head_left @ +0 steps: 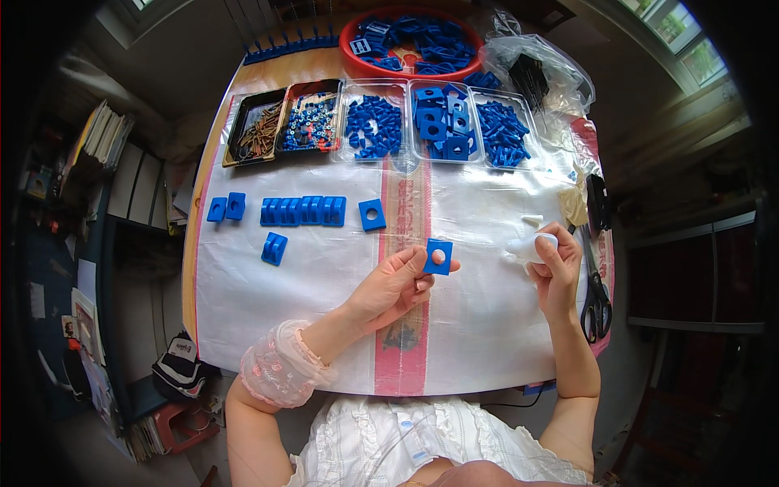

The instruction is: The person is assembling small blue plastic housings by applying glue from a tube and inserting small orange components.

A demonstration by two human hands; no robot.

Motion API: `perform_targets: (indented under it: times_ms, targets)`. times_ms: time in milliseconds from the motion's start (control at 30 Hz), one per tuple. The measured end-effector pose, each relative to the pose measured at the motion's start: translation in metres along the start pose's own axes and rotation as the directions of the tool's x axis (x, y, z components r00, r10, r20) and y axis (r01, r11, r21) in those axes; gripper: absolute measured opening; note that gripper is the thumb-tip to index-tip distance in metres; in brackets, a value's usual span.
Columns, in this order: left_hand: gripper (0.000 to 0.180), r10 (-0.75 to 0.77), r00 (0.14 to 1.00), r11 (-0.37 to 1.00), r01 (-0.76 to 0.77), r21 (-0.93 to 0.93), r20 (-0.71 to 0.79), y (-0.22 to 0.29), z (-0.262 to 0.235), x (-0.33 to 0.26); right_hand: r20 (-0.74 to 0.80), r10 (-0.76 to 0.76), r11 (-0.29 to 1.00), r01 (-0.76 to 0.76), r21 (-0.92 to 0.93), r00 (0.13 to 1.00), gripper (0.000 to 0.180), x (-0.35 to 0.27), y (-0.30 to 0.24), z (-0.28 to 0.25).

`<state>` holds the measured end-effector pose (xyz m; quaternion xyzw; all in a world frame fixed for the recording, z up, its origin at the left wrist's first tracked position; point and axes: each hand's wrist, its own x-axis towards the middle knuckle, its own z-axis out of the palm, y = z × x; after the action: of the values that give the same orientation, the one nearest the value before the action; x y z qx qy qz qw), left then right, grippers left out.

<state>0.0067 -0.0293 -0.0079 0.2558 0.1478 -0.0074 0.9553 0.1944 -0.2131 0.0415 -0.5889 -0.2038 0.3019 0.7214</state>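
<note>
My left hand pinches a blue square plate with a round hole over the middle of the table; a fingertip shows through the hole. In my right hand is a small white squeeze bottle, its narrow end toward the left and apart from the plate. A small white cone-shaped cap lies just beyond the bottle. Another blue holed plate rests farther left. Beside it runs a row of blue ridged pieces, with a single ridged piece nearer me.
Two more blue pieces lie at the left. Several trays of small parts line the back, including screws and blue pegs. Behind them stands a red basin of blue parts. Black scissors lie at the right edge.
</note>
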Motion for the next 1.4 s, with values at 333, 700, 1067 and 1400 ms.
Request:
perform_targets:
  times_ms: [333,700,1067,1400]
  targets:
    - [0.033,0.003,1.000,1.000,-0.003,0.007,-0.001,0.0009,0.0018,-0.0007,0.007,0.013,1.000,-0.013,-0.001,1.000,0.013,0.0009,0.0017,-0.0030]
    - [0.030,0.011,1.000,0.998,-0.011,-0.068,-0.006,0.0016,0.0001,-0.0003,-0.019,0.024,0.998,-0.023,0.058,1.000,0.017,0.0024,-0.0018,-0.0019]
    - [0.027,0.036,0.999,0.995,-0.036,-0.092,0.004,0.0052,-0.0042,-0.0006,-0.012,0.000,0.999,0.000,0.042,1.000,0.017,0.0054,-0.0012,-0.0061]
    - [0.029,0.061,0.998,0.996,-0.062,-0.067,-0.009,0.0070,-0.0029,-0.0010,-0.023,0.007,0.999,-0.006,0.040,1.000,0.013,0.0060,-0.0011,-0.0071]
